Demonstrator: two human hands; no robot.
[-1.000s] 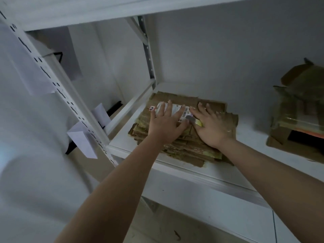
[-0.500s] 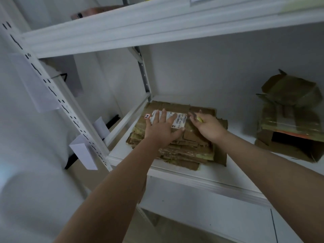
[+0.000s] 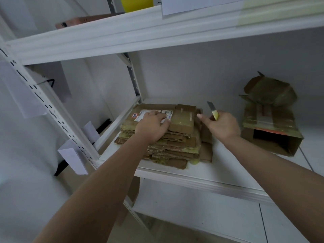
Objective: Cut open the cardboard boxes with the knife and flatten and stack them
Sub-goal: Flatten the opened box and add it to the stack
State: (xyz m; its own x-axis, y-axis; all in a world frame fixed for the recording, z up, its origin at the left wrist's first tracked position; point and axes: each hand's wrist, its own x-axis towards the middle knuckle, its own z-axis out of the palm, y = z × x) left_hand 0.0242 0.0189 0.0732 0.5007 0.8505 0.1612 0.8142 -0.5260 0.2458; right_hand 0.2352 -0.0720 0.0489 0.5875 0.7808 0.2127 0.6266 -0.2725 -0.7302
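1. White metal shelf [image 3: 219, 172]: middle tier of a slotted rack; carries all the cardboard listed below.
2. Stack of flattened brown cardboard boxes [image 3: 175, 146]: lies at the left end of the shelf, several layers deep, edges uneven; a white printed shipping label [image 3: 140, 115] shows on the top sheet.
3. Left hand [image 3: 151, 126]: palm down on top of the stack, fingers laid flat and pressing over the label (grip spread, holding nothing).
4. Right hand [image 3: 221, 126]: raised just right of the stack, clear of it; grip wrapped round the yellow-handled utility knife [image 3: 213, 111], whose blade points up and away, index finger extended.
5. Unflattened brown cardboard boxes with clear tape [image 3: 270, 116]: at the right of the shelf, well apart from the stack, one with an open end facing the camera.
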